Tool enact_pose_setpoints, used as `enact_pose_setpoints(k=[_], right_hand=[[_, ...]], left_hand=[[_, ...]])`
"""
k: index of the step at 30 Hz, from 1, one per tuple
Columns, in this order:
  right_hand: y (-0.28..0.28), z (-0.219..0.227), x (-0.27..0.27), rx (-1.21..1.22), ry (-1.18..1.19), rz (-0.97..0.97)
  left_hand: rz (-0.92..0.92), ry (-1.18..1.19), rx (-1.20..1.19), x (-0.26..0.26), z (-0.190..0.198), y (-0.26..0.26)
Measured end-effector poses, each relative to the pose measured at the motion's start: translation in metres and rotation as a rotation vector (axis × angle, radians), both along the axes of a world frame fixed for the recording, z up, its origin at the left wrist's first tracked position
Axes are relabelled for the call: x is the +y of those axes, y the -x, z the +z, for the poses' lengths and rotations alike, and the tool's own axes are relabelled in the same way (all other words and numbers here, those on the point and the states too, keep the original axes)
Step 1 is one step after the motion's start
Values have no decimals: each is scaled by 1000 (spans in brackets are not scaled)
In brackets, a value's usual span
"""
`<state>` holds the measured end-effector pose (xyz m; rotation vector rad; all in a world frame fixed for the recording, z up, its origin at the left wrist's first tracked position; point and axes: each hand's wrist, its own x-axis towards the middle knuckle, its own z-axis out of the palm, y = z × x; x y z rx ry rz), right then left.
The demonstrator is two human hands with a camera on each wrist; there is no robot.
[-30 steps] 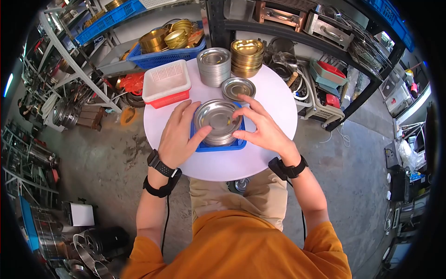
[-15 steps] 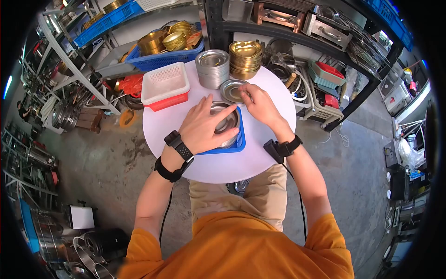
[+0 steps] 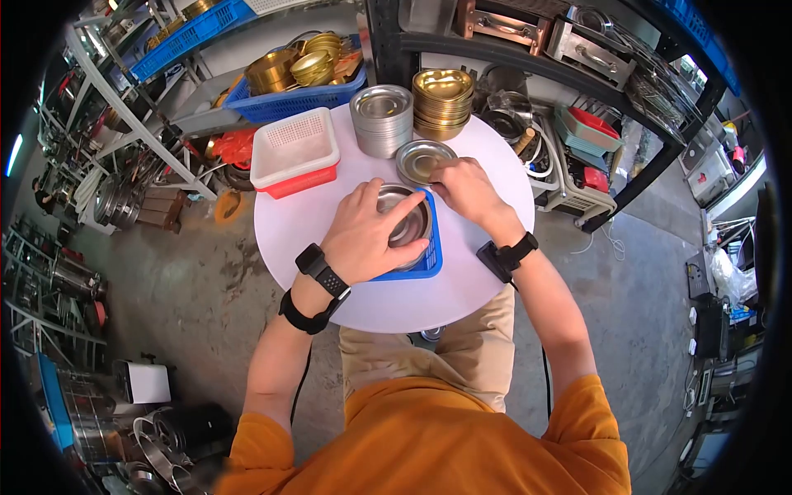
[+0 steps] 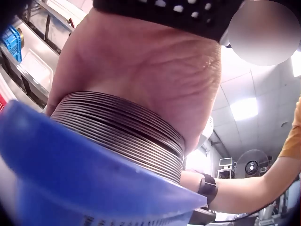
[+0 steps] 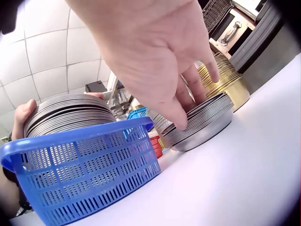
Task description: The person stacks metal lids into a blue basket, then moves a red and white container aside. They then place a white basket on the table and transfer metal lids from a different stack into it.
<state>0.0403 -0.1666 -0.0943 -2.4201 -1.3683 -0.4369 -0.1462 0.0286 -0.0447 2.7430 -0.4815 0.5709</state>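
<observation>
In the head view a stack of round steel plates stands in a small blue slotted basket on the table. My left hand rests over the stack's left side, thumb and fingers spread and nearly straight; the left wrist view puts its palm right against the plates. Just beyond the basket is a lower stack of steel plates. My right hand pinches that stack's near rim. From the right wrist, the thumb lies outside the plates, with fingers inside the rim.
A tall stack of steel plates and gold heart-shaped pans stand at the back of the round white table. A white basket nested in a red one sits back left. Crowded shelves surround the table.
My right hand has left the basket's stack and moved forward and right to the lower stack, its fingers closing at the rim. My left hand has shifted right over the basket's plates.
</observation>
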Motion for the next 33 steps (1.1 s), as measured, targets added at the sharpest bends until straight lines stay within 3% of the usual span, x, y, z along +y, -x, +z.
enact_pose_setpoints(k=[6,8,14,16,21,24,28,32,33], right_hand=[[3,15,1,126,-140,21],[7,21,3,83,-354,2],[39,46,0,190,-617,-20],[54,55,-2,92,-622,46],[87,65,-9,-100,-545,298],[103,63,-11,-138,-419,405],[111,57,-10,17,-324,489],[88,53,-18,58,-445,404],[78,48,-17,155,-513,275]], left_hand=[[2,24,14,-1,1,0],[0,-4,26,0,1,0],[97,39,54,-2,-1,2],[133,88,98,-3,0,5],[157,222,-109,5,3,15],[168,136,4,10,17,30],[104,95,20,16,7,31],[147,109,66,10,5,34],[136,91,46,8,6,33]])
